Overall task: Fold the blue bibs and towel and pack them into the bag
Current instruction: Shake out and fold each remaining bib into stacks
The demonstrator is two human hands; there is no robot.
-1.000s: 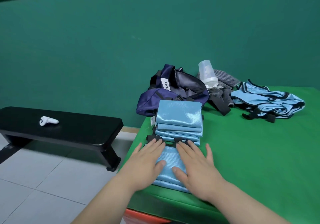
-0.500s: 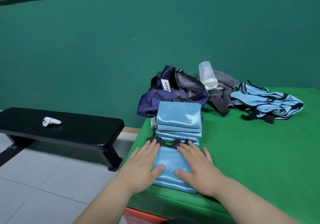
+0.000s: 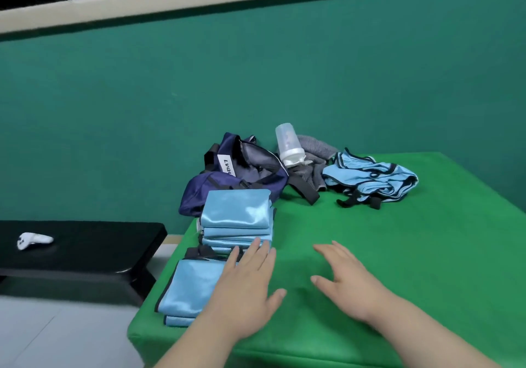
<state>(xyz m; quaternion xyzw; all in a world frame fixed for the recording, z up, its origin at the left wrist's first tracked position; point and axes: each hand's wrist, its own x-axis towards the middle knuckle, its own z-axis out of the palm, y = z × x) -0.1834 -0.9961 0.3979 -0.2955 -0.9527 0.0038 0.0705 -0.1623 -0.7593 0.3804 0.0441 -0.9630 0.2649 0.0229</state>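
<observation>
Two hands lie flat: your left hand [image 3: 247,285], fingers straight and together, covers the right edge of the folded bib [image 3: 190,285] at the near-left corner of the counter [image 3: 398,254]. Your right hand [image 3: 345,283], fingers spread, is over the green counter beside it. Behind sit the stacked bibs [image 3: 236,214], then the open bag [image 3: 244,174].

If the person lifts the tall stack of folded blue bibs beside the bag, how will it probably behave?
The stack of folded bibs has a glossy sheen, so its layers would likely slide apart. Being thin cloth, it would probably sag unless supported underneath, and it seems light for its size.
</observation>
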